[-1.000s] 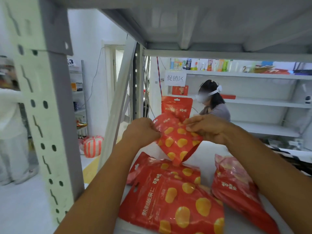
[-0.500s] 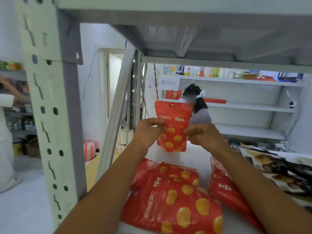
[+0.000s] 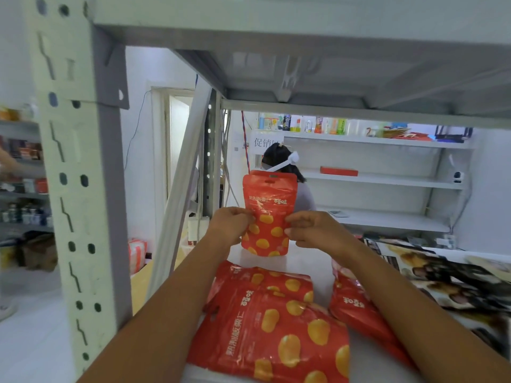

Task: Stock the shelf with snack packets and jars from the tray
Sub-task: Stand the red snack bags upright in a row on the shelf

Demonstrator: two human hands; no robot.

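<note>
While we stand red snack packet upright at back of shelf, left hand pinches its left edge, right hand its right edge. Long axis vertical, bottom seems on shelf board. Both hands equally near; flat packets lie nearer us.

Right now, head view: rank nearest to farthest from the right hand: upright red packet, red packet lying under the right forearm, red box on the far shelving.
1. Upright red packet: pinched by the right hand, mid-shelf.
2. Lying red packet: on the shelf board, below the right forearm.
3. Red box: on the far shelving, behind.
</note>
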